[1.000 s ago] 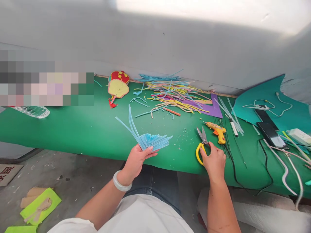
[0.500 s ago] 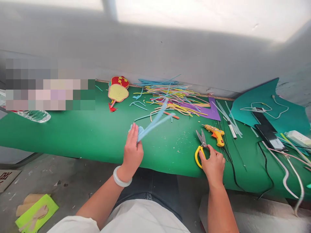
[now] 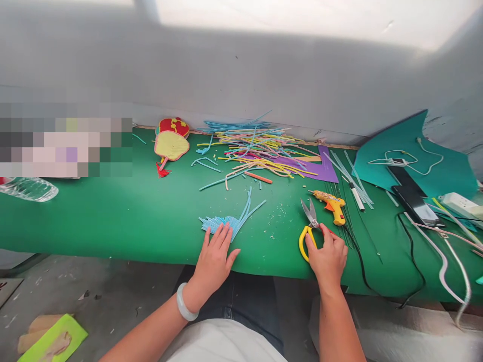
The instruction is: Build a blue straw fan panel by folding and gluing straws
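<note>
On the green table (image 3: 113, 221) in front of me lies a bundle of light-blue fuzzy pipe cleaners (image 3: 212, 222), fanned out on the left, with long stems reaching up to the right. My left hand (image 3: 215, 256) rests its outstretched fingers on the bundle's near side, covering part of it. Around one handle of the yellow-handled scissors (image 3: 303, 242) the fingers of my right hand (image 3: 331, 259) are closed. The scissor blades stand apart, point away from me and lie at the table surface. Just beyond them is a yellow hot glue gun (image 3: 334, 207).
Loose coloured pipe cleaners (image 3: 260, 146) are heaped at the back beside purple sheet (image 3: 329, 165). Finished fan shapes (image 3: 171, 146) stand to their left. A plastic bottle (image 3: 32, 189) lies far left. Thin wires, a marker (image 3: 357, 196), cables and a power strip (image 3: 462, 208) occupy the right.
My left hand has lowered the light-blue bundle onto the table and its fingers have spread out flat over it. My right hand stays at the scissors. The view has shifted slightly.
</note>
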### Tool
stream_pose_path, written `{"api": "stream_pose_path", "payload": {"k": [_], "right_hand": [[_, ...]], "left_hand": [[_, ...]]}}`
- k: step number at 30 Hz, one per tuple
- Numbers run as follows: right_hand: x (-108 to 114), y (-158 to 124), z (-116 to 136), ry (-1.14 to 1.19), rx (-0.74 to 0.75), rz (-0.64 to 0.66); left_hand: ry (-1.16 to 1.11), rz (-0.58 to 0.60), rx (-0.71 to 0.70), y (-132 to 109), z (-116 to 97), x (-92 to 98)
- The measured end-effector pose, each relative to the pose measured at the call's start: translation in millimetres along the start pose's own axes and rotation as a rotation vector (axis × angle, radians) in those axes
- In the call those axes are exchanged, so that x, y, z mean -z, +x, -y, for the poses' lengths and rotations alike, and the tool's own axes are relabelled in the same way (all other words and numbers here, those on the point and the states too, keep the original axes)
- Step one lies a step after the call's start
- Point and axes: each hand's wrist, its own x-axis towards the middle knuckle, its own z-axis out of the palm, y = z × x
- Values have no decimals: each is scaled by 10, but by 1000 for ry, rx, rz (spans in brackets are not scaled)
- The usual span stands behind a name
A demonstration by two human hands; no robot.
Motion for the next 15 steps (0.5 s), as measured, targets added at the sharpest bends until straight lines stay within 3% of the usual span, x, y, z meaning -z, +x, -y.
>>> {"api": "stream_pose_path", "payload": {"k": [8,15], "right_hand": [[6,-10,19,11,-8,-24],[10,-16,26,5,-32,-43]], "left_hand": [[38,54,-72,-72,-7,-102],[24,65,-53,-86,-33,-112]]}}
